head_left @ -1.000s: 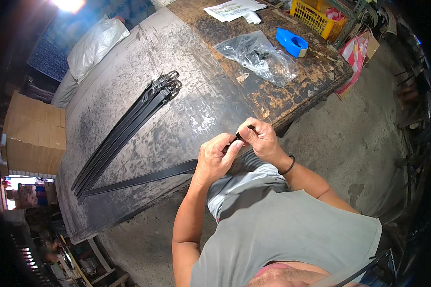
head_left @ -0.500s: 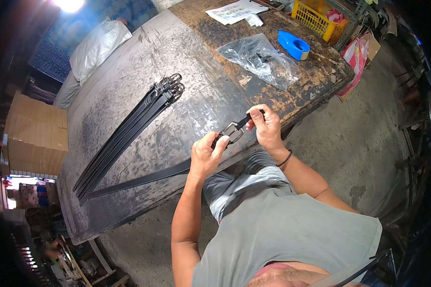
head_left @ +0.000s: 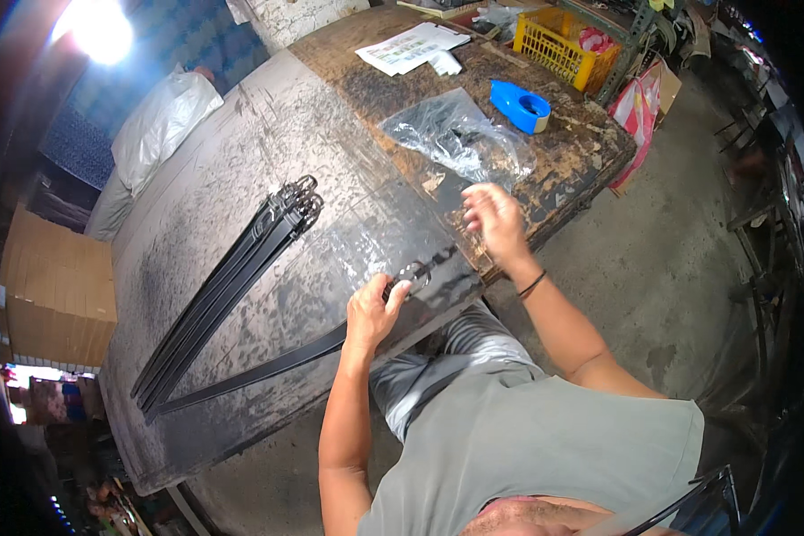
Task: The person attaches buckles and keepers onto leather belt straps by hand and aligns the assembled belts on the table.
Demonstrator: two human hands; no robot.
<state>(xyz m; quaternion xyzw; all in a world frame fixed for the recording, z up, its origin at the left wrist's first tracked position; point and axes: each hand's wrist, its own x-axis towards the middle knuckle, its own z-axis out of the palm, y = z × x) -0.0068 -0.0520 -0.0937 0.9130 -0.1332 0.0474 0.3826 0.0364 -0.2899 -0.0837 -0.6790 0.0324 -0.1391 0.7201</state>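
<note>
A black belt [head_left: 268,367] lies along the table's near side, its strap running in from the left. My left hand [head_left: 372,311] grips it just below the metal buckle [head_left: 414,273], thumb on top. Past the buckle a short dark end points right, blurred. My right hand [head_left: 495,220] is raised off the belt, near the clear plastic bag, with its fingers loosely bent and nothing visible in them. A bundle of black belts [head_left: 223,299] lies to the left, the buckles gathered at its far end.
The worn table [head_left: 268,116] bears a clear plastic bag [head_left: 456,134], a blue tape dispenser [head_left: 516,105], printed sheets [head_left: 411,47] and a yellow crate [head_left: 554,49]. A white sack [head_left: 165,125] and cardboard stack [head_left: 58,286] stand at the left. Concrete floor [head_left: 634,277] lies to the right.
My right hand has let go of the belt's short end and risen a little. The buckle has come down toward the table, still with my left hand. The whole view has shifted slightly.
</note>
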